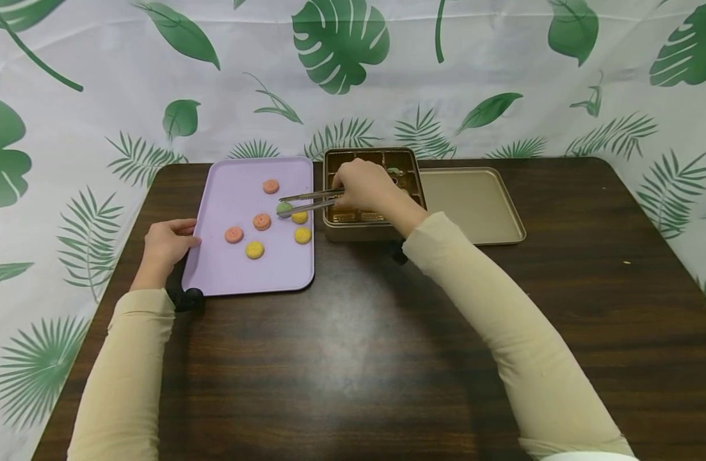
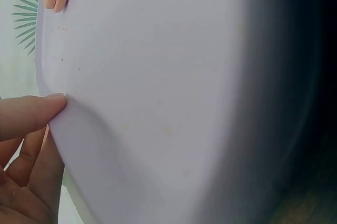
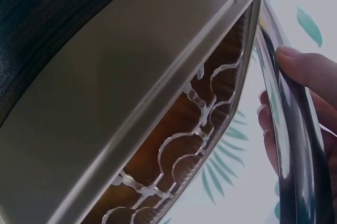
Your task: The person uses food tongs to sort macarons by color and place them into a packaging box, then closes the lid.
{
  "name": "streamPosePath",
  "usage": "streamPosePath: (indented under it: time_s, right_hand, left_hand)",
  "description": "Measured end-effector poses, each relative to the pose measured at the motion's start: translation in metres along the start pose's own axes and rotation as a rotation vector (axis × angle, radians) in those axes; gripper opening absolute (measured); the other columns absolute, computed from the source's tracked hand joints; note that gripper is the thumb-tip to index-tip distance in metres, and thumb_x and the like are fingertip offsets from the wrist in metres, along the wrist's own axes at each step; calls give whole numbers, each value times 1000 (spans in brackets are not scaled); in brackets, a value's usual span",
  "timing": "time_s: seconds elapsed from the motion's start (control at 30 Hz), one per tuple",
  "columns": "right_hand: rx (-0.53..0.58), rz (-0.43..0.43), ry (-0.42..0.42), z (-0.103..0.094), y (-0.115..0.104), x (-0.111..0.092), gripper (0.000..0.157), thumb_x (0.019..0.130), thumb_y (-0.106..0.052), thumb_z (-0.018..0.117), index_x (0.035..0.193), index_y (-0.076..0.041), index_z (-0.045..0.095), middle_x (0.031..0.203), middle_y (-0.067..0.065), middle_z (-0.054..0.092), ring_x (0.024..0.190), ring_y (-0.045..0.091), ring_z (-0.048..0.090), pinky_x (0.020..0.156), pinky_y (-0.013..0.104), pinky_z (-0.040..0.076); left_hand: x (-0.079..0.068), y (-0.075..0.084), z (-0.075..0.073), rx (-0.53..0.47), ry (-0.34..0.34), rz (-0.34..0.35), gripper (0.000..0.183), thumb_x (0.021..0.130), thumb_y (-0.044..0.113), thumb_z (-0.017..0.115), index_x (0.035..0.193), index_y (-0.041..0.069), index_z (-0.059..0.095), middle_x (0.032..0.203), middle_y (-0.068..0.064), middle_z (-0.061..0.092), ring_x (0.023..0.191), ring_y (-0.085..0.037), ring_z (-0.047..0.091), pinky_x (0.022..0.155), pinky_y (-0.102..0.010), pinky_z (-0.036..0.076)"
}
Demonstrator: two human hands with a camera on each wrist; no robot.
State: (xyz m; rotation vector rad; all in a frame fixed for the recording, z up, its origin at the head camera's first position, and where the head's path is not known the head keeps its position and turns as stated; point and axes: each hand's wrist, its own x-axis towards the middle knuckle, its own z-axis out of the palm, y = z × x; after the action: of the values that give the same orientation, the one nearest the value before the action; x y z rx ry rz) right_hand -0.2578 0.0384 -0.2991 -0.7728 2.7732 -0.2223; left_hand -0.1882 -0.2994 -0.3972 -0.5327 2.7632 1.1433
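Note:
My right hand (image 1: 364, 187) holds metal tongs (image 1: 318, 205) over the left side of a gold tin (image 1: 364, 234). The tips of the tongs are around a green macaron (image 1: 284, 209) on the lilac tray (image 1: 226, 272); whether they squeeze it I cannot tell. In the right wrist view, thumb and fingers grip the tongs (image 3: 297, 145) beside the tin's rim. My left hand (image 1: 165, 246) pinches the tray's left edge, thumb on top and fingers below, as the left wrist view shows. Several pink macarons (image 1: 262, 221) and yellow macarons (image 1: 255, 250) lie on the tray.
Brown dividers (image 1: 372, 157) split the tin into compartments; something green (image 1: 395, 171) sits in one at the right. A flat gold lid (image 1: 473, 205) lies right of the tin. Behind the dark wooden table (image 1: 353, 371) hangs a leaf-print cloth (image 1: 232, 83).

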Motion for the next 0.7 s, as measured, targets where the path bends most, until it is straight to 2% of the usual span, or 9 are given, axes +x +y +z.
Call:
streamPosePath:
  time_s: [0.2,0.33,0.47,0.57,0.7]
  right_hand:
    - [-4,12,9,2,0,1,29,86,-26,69,110,-11,71,107,6,71,95,24,63,78,40,54]
    - [-18,5,9,1,-3,1,24,86,-24,69,105,-10,73,102,6,72,87,23,63,74,39,54]
    - [-37,2,10,1,-7,0,19,87,-23,68,101,-11,73,98,5,72,82,22,62,71,38,53]
    - [-33,10,11,3,-6,0,22,87,-24,67,105,-12,73,101,5,72,85,23,64,73,38,54]
    - [32,26,22,5,0,0,31,86,-26,68,114,-12,70,113,5,70,96,23,64,79,39,54]
  left_hand:
    - [1,0,0,10,3,15,48,88,4,57,135,-4,50,129,-27,57,119,-36,54,98,-44,46]
    - [1,0,0,13,7,21,49,87,4,57,135,-4,50,128,-28,57,118,-36,55,96,-43,47]
    - [0,1,0,15,7,19,48,88,4,58,135,-4,50,128,-27,57,117,-35,55,91,-36,48]
    - [-1,1,0,13,5,16,49,88,4,58,135,-4,50,128,-27,57,118,-35,55,91,-36,48]
    - [-1,0,1,8,3,16,49,88,4,58,136,-4,49,129,-27,56,119,-37,54,96,-42,47]
